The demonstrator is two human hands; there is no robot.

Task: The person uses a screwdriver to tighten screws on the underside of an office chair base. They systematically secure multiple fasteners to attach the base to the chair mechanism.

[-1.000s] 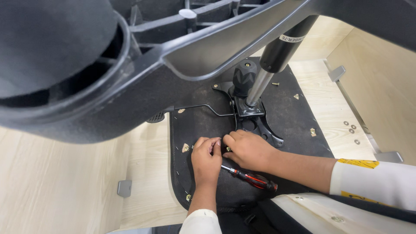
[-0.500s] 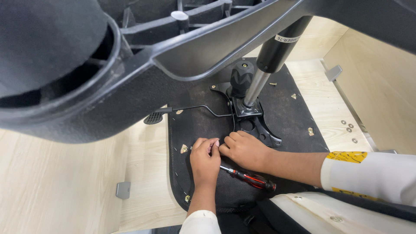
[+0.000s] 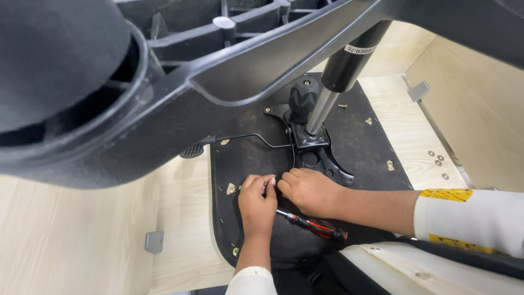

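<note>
Both hands met tight mid-seat: left hand (image 3: 256, 205) pinched something too small to tell, right hand (image 3: 311, 191) lay loosely curled on the fuzzy black seat underside (image 3: 360, 147). The red-and-black screwdriver (image 3: 314, 225) lay under the right wrist, with pale wooden surface (image 3: 76, 240) open leftward.

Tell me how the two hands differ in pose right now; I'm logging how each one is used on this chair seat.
The left hand comes straight up from the bottom edge, fingers curled to a pinch at their tips; the right hand reaches in from the right, lying flatter, knuckles up. The red-and-black screwdriver passes under the right hand, beside the left wrist. What the left fingertips pinch is too small to tell. Both work fingertip to fingertip on the black seat underside.
</note>
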